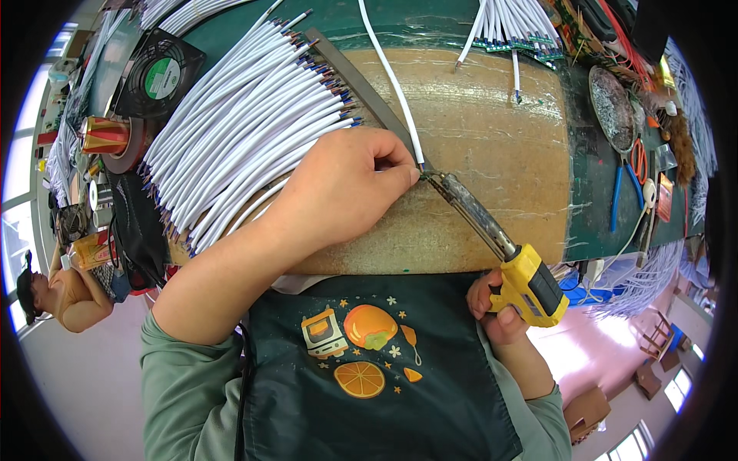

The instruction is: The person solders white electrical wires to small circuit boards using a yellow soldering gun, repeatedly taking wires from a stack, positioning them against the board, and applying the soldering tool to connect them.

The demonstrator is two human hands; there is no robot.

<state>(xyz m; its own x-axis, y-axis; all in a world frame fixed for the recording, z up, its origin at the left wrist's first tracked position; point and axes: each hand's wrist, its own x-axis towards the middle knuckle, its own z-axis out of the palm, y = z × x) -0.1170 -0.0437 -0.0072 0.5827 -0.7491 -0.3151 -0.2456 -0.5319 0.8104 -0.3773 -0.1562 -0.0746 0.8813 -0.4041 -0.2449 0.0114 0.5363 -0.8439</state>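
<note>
My left hand (346,180) reaches over the board, thumb and forefinger pinched at the lower end of a single white cable (393,81). A small dark piece shows at those fingertips, too small to make out. My right hand (498,307) is wrapped round the yellow handle of a soldering gun (530,286). Its dark metal barrel slants up to the left, and its tip meets the cable's end beside my left fingertips. Left of my left hand lies a thick row of cut white cables (246,131) with dark wire ends, along a grey metal bar (361,88).
A brown work board (492,161) lies on the green bench mat. White cables with small green circuit boards (519,42) lie at the far right. Blue-handled pliers (617,196) and a metal dish (611,107) sit right; a black fan (157,73) and a spool (123,150) stand left. Another person (77,296) is further left.
</note>
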